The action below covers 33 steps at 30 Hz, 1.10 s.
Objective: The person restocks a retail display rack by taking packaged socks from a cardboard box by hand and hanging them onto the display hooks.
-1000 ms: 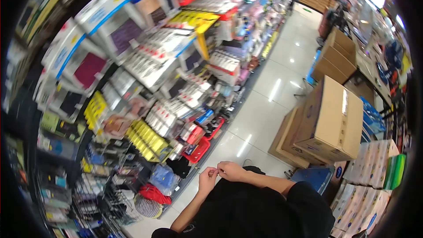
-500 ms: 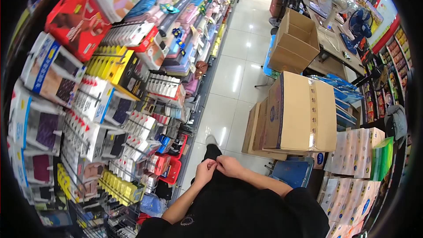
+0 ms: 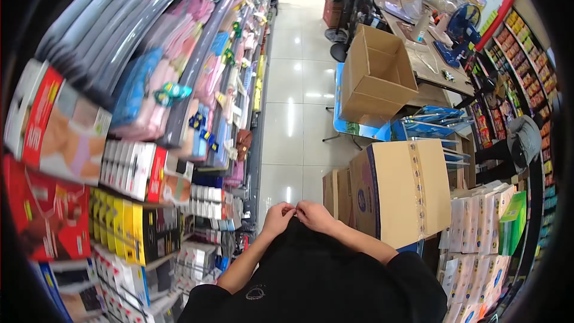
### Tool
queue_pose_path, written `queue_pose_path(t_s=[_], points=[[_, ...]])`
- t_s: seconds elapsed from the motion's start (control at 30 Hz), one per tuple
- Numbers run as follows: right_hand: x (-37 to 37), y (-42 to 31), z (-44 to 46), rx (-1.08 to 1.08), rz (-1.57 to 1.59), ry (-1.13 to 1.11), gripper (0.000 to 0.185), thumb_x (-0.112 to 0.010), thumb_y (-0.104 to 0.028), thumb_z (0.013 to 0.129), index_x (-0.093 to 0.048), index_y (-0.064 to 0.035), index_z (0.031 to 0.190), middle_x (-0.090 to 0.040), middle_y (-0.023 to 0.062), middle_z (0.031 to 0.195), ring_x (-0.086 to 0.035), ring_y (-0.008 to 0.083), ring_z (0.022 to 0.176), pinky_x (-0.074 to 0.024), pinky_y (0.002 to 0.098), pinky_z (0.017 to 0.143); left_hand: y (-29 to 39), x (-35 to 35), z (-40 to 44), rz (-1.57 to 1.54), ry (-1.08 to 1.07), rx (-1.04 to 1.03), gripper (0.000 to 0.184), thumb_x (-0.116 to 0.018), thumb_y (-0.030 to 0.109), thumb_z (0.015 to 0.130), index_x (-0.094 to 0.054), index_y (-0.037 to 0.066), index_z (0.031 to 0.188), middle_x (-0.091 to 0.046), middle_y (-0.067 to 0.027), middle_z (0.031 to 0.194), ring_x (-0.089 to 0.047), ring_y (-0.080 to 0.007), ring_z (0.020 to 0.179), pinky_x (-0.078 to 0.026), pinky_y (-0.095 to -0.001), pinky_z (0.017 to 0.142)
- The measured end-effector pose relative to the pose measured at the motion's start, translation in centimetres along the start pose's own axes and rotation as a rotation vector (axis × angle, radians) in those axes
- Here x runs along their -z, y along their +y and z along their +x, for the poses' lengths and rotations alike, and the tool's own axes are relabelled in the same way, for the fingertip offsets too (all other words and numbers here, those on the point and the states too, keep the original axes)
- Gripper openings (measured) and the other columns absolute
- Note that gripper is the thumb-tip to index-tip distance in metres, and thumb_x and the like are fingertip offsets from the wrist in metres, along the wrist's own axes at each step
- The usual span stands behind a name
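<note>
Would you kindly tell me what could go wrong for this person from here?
The right forearm appears close to the large closed carton, so a turn might bump it. The open carton seems to rest on a blue stand beside the aisle, and a knock could shift it. The left hand and right hand are close together; anything tiny pinched there, which I cannot make out, might drop.

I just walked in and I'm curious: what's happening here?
A person in a black top is in a shop aisle, with the left hand and right hand close together in front of the body. The fingertips meet, but I can't tell if something tiny is between them. Shelves of folded cloths and boxed goods are on the left. On the right are a taped cardboard box and, farther off, an open box. Neither hand touches these.
</note>
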State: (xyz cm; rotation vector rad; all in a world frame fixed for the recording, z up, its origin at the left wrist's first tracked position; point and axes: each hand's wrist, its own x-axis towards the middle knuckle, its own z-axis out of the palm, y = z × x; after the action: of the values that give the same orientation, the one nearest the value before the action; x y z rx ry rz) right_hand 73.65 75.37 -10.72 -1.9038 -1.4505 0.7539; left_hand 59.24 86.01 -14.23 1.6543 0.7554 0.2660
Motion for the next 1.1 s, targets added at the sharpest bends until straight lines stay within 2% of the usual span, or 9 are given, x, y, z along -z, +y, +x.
queue_pose_path(t_s=[0.07,0.43,0.63,0.73,0.83,0.93,0.97,1.03,1.1], points=[[1.0,0.2,1.8,-0.032,0.018,0.036,0.015,-0.058,-0.015,0.088,-0.058,0.0000,0.089,-0.062,0.0209,0.084,-0.060,0.0417,0.080,-0.0485,0.0474,0.070,0.2,0.9,3.0,-0.029,-0.045,-0.006,0.013,-0.063,0.008,0.089,-0.067,-0.003,0.095,-0.072,-0.0126,0.086,-0.070,-0.0186,0.080,-0.054,-0.0300,0.072],[8.4,6.5,9.0,-0.094,0.018,0.245,0.012,-0.060,-0.013,0.084,-0.059,-0.0012,0.085,-0.060,0.0171,0.080,-0.061,0.0374,0.076,-0.0491,0.0439,0.069,3.4,0.0,14.9,0.010,-0.245,0.018,0.013,-0.064,0.010,0.089,-0.066,-0.002,0.095,-0.071,-0.0103,0.083,-0.068,-0.0159,0.076,-0.053,-0.0288,0.070],[25.3,12.7,15.8,-0.171,-0.047,0.734,0.006,-0.062,-0.006,0.083,-0.059,-0.0014,0.084,-0.059,0.0179,0.079,-0.060,0.0370,0.075,-0.0490,0.0421,0.066,6.1,-1.3,23.7,0.080,-0.277,0.023,0.017,-0.065,0.012,0.089,-0.063,0.000,0.101,-0.068,-0.0086,0.082,-0.066,-0.0148,0.076,-0.052,-0.0292,0.070],[35.2,17.1,19.7,-0.086,-0.129,0.938,0.003,-0.060,-0.004,0.085,-0.058,-0.0014,0.085,-0.058,0.0161,0.078,-0.060,0.0346,0.074,-0.0479,0.0400,0.066,10.2,-2.8,30.0,0.200,-0.329,-0.024,0.023,-0.064,0.012,0.090,-0.060,0.002,0.110,-0.068,-0.0090,0.087,-0.065,-0.0166,0.077,-0.052,-0.0308,0.070],[43.7,21.6,23.6,-0.143,-0.202,0.916,0.008,-0.060,-0.010,0.087,-0.058,-0.0018,0.086,-0.059,0.0159,0.079,-0.060,0.0354,0.076,-0.0483,0.0424,0.067,15.1,-5.4,35.9,0.265,-0.408,-0.104,0.038,-0.063,0.010,0.089,-0.053,0.006,0.125,-0.066,-0.0079,0.093,-0.065,-0.0194,0.077,-0.051,-0.0311,0.074],[51.1,26.6,28.1,-0.295,-0.227,0.789,0.015,-0.058,-0.016,0.089,-0.060,-0.0021,0.092,-0.065,0.0170,0.087,-0.063,0.0366,0.085,-0.0493,0.0454,0.073,20.9,-8.6,41.9,0.368,-0.438,-0.220,0.045,-0.064,0.010,0.088,-0.049,0.006,0.130,-0.066,-0.0102,0.093,-0.066,-0.0230,0.077,-0.051,-0.0336,0.074],[52.6,29.5,30.0,-0.314,-0.276,0.705,0.017,-0.058,-0.018,0.088,-0.061,-0.0023,0.094,-0.066,0.0172,0.089,-0.063,0.0372,0.087,-0.0501,0.0461,0.075,22.1,-9.6,44.2,0.372,-0.443,-0.206,0.045,-0.064,0.010,0.088,-0.049,0.006,0.130,-0.066,-0.0102,0.093,-0.066,-0.0230,0.077,-0.051,-0.0336,0.074],[53.2,35.9,33.4,-0.350,-0.307,0.609,0.019,-0.059,-0.020,0.088,-0.061,-0.0025,0.096,-0.067,0.0175,0.092,-0.064,0.0379,0.089,-0.0509,0.0467,0.077,24.0,-11.6,47.8,0.459,-0.463,-0.431,0.051,-0.065,0.009,0.086,-0.048,0.007,0.133,-0.065,-0.0105,0.091,-0.065,-0.0274,0.075,-0.050,-0.0382,0.070],[52.5,42.4,36.5,-0.545,-0.439,0.299,0.022,-0.059,-0.021,0.085,-0.065,-0.0030,0.097,-0.068,0.0204,0.094,-0.065,0.0367,0.092,-0.0516,0.0464,0.081,25.7,-13.7,50.5,0.568,-0.476,-0.467,0.052,-0.066,0.010,0.085,-0.048,0.008,0.134,-0.064,-0.0097,0.087,-0.064,-0.0285,0.074,-0.049,-0.0395,0.069]])
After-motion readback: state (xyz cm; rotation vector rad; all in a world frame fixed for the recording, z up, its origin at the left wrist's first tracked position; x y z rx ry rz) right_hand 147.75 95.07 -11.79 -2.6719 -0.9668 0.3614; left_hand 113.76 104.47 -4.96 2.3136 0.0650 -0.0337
